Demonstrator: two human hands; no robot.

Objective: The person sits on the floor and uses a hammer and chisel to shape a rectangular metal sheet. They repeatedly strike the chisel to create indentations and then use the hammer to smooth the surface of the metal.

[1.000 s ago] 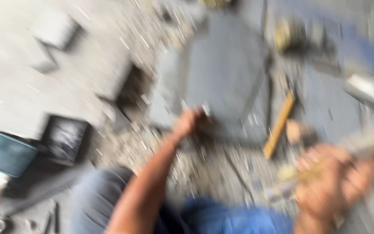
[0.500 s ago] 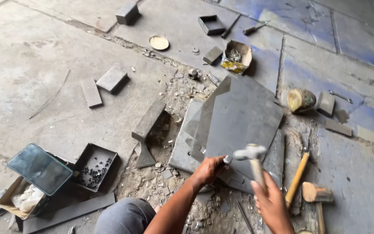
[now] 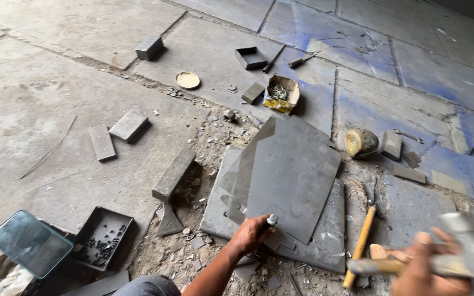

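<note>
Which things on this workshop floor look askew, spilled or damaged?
The metal sheet lies askew across the slab under it, its near corner cut to a jagged edge by the left hand. Offcuts and rubble litter the broken floor. The right hand is blurred, gripping a hammer.

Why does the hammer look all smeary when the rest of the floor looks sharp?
In the head view, the right hand and its hammer are streaked with motion blur; the left hand, pressing a punch on the metal sheet, is crisp; soft daylight, faint shadows, no glare.
</note>
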